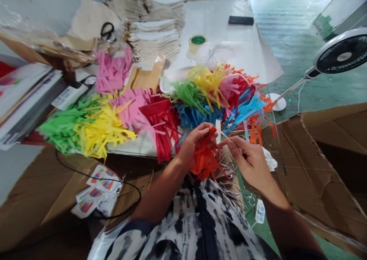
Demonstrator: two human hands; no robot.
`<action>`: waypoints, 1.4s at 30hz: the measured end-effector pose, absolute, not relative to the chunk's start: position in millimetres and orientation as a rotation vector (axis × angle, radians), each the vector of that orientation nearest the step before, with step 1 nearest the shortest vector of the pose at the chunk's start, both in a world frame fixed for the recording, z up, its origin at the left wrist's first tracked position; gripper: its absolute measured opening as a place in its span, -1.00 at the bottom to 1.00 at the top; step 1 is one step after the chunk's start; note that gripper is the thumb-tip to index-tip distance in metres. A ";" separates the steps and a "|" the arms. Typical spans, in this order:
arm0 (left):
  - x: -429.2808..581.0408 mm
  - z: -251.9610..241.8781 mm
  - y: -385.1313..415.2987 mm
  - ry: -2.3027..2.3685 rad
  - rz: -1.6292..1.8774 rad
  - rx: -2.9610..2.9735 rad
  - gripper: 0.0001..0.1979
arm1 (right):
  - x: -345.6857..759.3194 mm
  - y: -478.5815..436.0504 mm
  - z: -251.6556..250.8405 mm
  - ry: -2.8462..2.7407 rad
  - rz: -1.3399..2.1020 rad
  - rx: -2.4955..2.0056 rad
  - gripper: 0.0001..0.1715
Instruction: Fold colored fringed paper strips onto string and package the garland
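My left hand (pixel 197 139) is closed around the upper end of an orange-red paper tassel (pixel 205 162), whose fringe hangs down over my lap. Close by on the right, my right hand (pixel 248 159) pinches a thin white strip (pixel 224 135) between thumb and finger, near the tassel's top. Just beyond both hands, fringed paper bundles lie along the table edge: red (pixel 163 126), blue (pixel 192 115), green (pixel 189 94), yellow (pixel 209 80) and a lighter blue (pixel 246 103). Further left are pink (pixel 133 107), yellow (pixel 106 128) and green (pixel 71 124) bundles.
Tape roll (pixel 197 40), black bar-shaped object (pixel 241 20) and stacked paper bags (pixel 155 38) sit on the table. Scissors (pixel 107 31) lie back left. A fan (pixel 342 55) stands right. Cardboard boxes (pixel 329 157) flank my lap; a black cable (pixel 139 191) loops at left.
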State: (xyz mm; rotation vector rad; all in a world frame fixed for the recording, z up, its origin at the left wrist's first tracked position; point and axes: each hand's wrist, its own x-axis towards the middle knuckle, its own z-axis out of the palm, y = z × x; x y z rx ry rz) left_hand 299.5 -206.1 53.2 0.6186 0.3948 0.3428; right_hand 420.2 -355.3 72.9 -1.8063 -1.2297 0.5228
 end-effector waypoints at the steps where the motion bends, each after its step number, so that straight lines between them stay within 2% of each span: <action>1: 299.9 54.5 -206.0 0.410 0.349 0.594 -0.79 | 419.3 -355.2 72.5 -1.221 0.502 -1.821 -0.60; 9: 300.5 52.4 -204.9 0.429 0.338 0.394 -0.84 | 420.2 -351.7 66.1 -1.478 0.200 -1.884 -0.68; 24: 297.5 52.3 -209.8 0.391 0.321 0.478 -0.82 | 428.6 -345.7 64.0 -1.668 0.121 -1.995 -0.69; 30: 299.0 50.0 -213.6 0.419 0.363 0.559 -0.76 | 426.6 -344.7 65.2 -1.622 0.096 -2.046 -0.66; 35: 300.5 48.9 -217.4 0.457 0.371 0.636 -0.64 | 423.3 -340.5 65.8 -1.558 0.099 -2.071 -0.67; 42: 301.1 45.6 -222.4 0.508 0.547 0.965 -0.65 | 419.8 -340.1 65.5 -1.515 0.127 -2.039 -0.68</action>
